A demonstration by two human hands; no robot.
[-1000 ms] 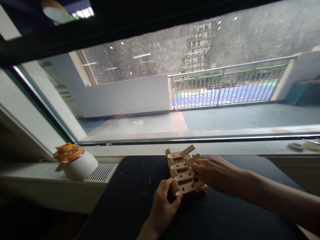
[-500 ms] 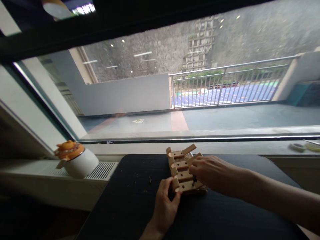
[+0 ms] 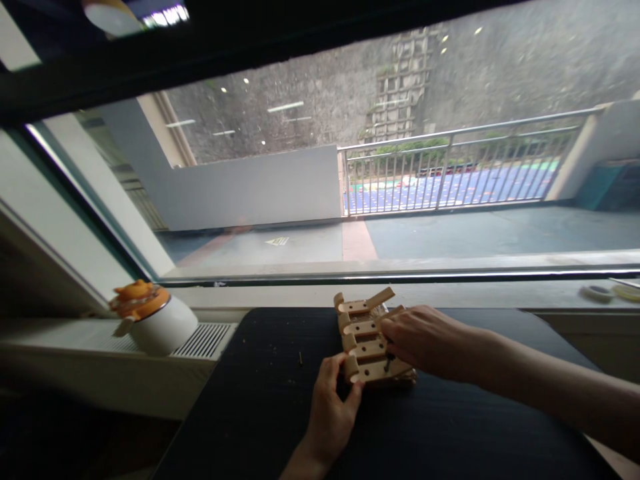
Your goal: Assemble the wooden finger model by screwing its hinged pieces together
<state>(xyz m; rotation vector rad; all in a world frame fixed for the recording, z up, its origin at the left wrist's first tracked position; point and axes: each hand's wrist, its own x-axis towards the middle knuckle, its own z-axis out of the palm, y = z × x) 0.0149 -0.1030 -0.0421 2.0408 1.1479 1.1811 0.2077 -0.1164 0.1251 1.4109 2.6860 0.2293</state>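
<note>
On the dark table (image 3: 260, 413) lies a wooden assembly (image 3: 364, 348) of several light slats with round holes and rounded left ends. My left hand (image 3: 330, 400) grips its near left corner, thumb and fingers closed around the end of the nearest slat. Over the assembly's right side, my right hand (image 3: 417, 337) is closed on a small dark tool (image 3: 388, 362) with a thin shaft. The shaft points down at a hole in the nearest slat; its upper part is hidden in my fingers, so its exact kind is unclear.
A thin screw-like piece (image 3: 301, 359) lies left of the assembly, among small crumbs. An orange-topped white pot (image 3: 165, 327) stands on the vented ledge (image 3: 207, 341). Rolls of tape (image 3: 597, 293) lie on the sill at right. Behind the table is a large window (image 3: 280, 193).
My right hand has shifted and turned slightly around the tool, its fingers now lower over the shaft. My left hand holds the same spot; the assembly has barely moved.
</note>
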